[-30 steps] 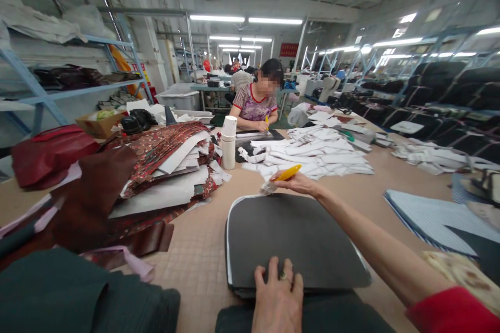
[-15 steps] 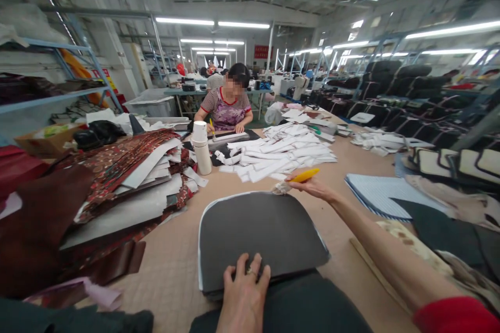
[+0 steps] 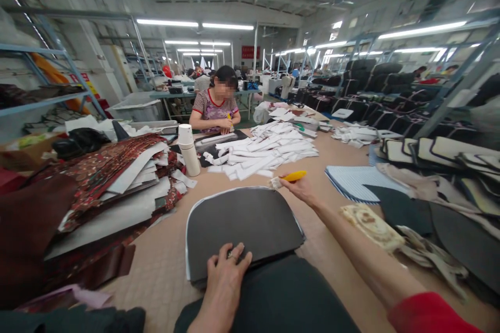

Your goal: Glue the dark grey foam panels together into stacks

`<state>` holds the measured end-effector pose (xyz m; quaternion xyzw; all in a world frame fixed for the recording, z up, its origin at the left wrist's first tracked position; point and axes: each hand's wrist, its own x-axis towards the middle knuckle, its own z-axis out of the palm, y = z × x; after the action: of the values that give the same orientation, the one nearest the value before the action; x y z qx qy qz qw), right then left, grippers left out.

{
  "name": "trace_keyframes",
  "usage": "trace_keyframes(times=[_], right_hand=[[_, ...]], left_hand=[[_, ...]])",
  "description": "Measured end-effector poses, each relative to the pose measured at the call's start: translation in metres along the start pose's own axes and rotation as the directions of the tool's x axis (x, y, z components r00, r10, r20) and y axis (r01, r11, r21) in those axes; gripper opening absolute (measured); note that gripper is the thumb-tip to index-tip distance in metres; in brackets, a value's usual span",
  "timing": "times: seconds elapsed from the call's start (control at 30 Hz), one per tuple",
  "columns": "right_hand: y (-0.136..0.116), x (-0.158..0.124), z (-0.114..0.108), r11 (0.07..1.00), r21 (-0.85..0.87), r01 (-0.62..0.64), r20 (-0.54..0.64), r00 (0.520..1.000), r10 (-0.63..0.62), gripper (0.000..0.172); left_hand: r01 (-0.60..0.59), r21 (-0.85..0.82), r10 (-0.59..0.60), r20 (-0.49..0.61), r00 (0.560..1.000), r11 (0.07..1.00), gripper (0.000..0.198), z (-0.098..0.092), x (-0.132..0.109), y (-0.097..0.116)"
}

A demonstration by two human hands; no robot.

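A dark grey panel (image 3: 242, 223) with a curved far edge lies on top of a thin stack. White shows along its left and far rim. My left hand (image 3: 224, 276) rests on the panel's near part, fingers spread and a ring on one of them. At the far edge, toward the right, my right hand (image 3: 297, 188) grips a brush (image 3: 294, 176) by its yellow handle. The brush's whitish bristles are at the panel's rim; whether they touch it I cannot tell. Dark green material (image 3: 289, 296) lies at the panel's near side.
White strips (image 3: 269, 148) lie heaped beyond the panel, near a stack of white cups (image 3: 188, 148). A co-worker (image 3: 216, 101) sits across the table. Patterned red sheets (image 3: 113, 177) are piled left. Striped fabric (image 3: 347, 182) and a cream block (image 3: 371, 226) lie right.
The view has swung right, so everything sits further left. The brush has moved rightward along the panel's far edge. My left hand stays on the panel. The co-worker's hands have come together.
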<state>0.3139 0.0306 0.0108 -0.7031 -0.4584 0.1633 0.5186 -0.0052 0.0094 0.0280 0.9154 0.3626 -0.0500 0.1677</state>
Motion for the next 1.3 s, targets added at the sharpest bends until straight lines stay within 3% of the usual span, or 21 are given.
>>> trace_keyframes(times=[0.37,0.57,0.73,0.87,0.97,1.1,1.2,1.3], right_hand=[[-0.007,-0.075,-0.026,0.983,-0.171,-0.059,-0.146,0.989,0.034,0.027],[-0.018,-0.133,-0.037,0.964,-0.241,-0.111,-0.120,0.989,0.084,0.027],[-0.030,-0.180,-0.050,0.954,-0.288,-0.084,-0.080,0.995,0.063,0.025],[-0.055,-0.186,-0.061,0.959,-0.274,-0.074,-0.227,0.974,0.010,0.025],[-0.081,-0.174,-0.060,0.979,-0.158,-0.127,-0.257,0.963,0.083,0.031],[-0.119,-0.162,-0.027,0.976,0.094,-0.196,-0.041,0.979,0.201,0.037],[-0.144,-0.162,0.023,0.948,0.227,-0.225,0.211,0.961,0.177,0.036],[-0.158,-0.164,0.080,0.919,0.301,-0.254,0.398,0.909,0.121,0.035]], left_hand=[[0.010,-0.012,-0.010,0.033,0.999,1.000,0.053,-0.003,0.003,0.001],[-0.001,0.010,0.001,0.012,1.000,1.000,0.058,-0.006,-0.001,0.004],[-0.022,0.005,0.022,-0.007,1.000,1.000,0.061,-0.003,-0.003,0.004],[-0.108,-0.159,0.089,-0.123,0.988,0.981,0.049,0.001,-0.001,0.002],[-0.172,-0.283,0.113,-0.213,0.971,0.944,0.043,-0.004,0.002,-0.019],[-0.181,-0.425,0.046,-0.309,0.950,0.887,0.049,-0.015,-0.001,-0.079],[-0.172,-0.528,0.006,-0.301,0.954,0.831,0.054,-0.013,-0.006,-0.118],[-0.179,-0.606,0.008,-0.273,0.962,0.775,0.058,-0.002,-0.007,-0.134]])
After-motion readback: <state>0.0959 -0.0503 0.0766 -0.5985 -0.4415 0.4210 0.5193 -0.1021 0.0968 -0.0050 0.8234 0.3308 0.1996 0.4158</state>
